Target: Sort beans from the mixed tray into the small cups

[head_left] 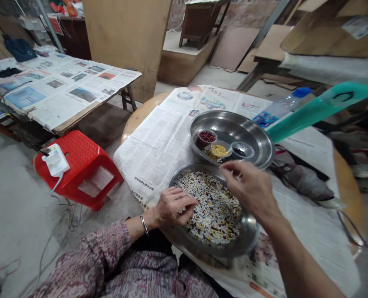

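A steel basin (254, 231) nearest me holds white grains mixed with yellow and dark red beans (213, 209). My left hand (176, 207), with a silver bangle at the wrist, rests over its left rim, thumb and fingertips drawn together at the grains; what they hold, if anything, is hidden. Slightly blurred, my right hand (249, 184) is pinched above the basin's far right side, close to the second basin; its fingertips show nothing I can name. That second steel basin (230, 120) contains cups of red beans (206, 136), yellow kernels (218, 150) and dark beans (240, 151).
Newspaper (153, 153) covers the round table (134, 120). A green handle-like object (320, 109), a blue-capped bottle (283, 103) and a grey bundle (308, 182) lie right. A red stool (81, 165) with a power strip (56, 159) stands left, by another newspaper-covered table (62, 91).
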`<state>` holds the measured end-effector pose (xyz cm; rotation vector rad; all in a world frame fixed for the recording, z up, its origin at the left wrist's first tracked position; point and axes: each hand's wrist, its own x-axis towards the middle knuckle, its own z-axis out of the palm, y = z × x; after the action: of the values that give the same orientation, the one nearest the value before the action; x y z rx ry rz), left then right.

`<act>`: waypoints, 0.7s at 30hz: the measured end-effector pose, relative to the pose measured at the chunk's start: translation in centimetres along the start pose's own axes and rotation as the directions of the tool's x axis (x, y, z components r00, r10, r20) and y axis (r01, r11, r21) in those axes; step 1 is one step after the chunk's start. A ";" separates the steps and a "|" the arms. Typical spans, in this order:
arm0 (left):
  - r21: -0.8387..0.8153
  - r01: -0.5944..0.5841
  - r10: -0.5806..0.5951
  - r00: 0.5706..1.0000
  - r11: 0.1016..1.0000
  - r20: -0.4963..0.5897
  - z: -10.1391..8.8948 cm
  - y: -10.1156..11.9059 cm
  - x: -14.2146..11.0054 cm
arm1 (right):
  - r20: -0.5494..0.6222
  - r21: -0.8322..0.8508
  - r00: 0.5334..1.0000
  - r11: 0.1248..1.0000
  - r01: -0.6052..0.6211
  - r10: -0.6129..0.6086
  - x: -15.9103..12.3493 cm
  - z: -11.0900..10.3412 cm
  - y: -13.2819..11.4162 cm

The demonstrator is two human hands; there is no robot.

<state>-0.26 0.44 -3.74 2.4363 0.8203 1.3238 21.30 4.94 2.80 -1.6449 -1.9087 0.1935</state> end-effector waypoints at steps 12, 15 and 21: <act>-0.010 0.021 -0.020 0.997 1.000 0.071 -0.5 0.3 0.0 | 0.160 -0.147 0.977 0.976 0.164 -0.140 -9.1 3.9 0.4; -0.001 0.035 -0.035 0.995 0.999 0.093 -0.3 0.1 -0.2 | 0.037 -0.247 0.999 0.969 0.014 -0.005 -6.7 3.9 1.8; -0.026 0.022 -0.021 1.000 0.999 0.021 -0.1 0.0 -0.2 | 0.172 -0.152 0.985 0.988 0.013 0.013 -6.4 4.8 -0.6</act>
<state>-0.41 0.37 -3.84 2.4099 0.8159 1.2917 18.57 0.10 -3.04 -1.7791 -2.0987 0.1999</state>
